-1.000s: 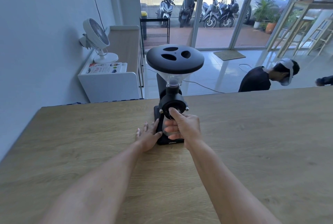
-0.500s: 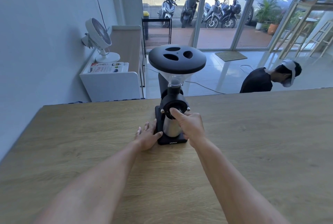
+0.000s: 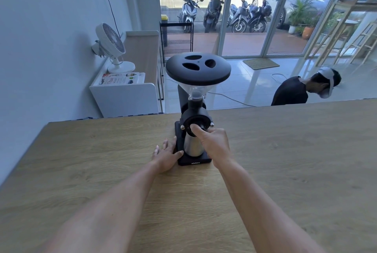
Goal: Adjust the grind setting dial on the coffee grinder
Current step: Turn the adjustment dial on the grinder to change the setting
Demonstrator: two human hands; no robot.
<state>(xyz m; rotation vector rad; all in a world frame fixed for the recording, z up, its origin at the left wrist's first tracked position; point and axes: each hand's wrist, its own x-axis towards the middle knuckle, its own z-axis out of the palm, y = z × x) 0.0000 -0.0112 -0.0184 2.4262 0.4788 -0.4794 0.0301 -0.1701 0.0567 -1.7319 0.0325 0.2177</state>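
1. The coffee grinder (image 3: pixel 192 110) is sitting upright mid-counter (image 3: pixel 285 150).
2. The left hand (image 3: pixel 166 156) is bracing the base, fingers spread flat.
3. The right hand (image 3: pixel 212 142) is gripping the grind setting dial (image 3: pixel 196 122), thumb on its front face.
4. So I'm guessing the turning is underway; can't read the setting, so can't say how much is left.

Upright black grinder (image 3: pixel 194 110), round front dial (image 3: pixel 196 123)
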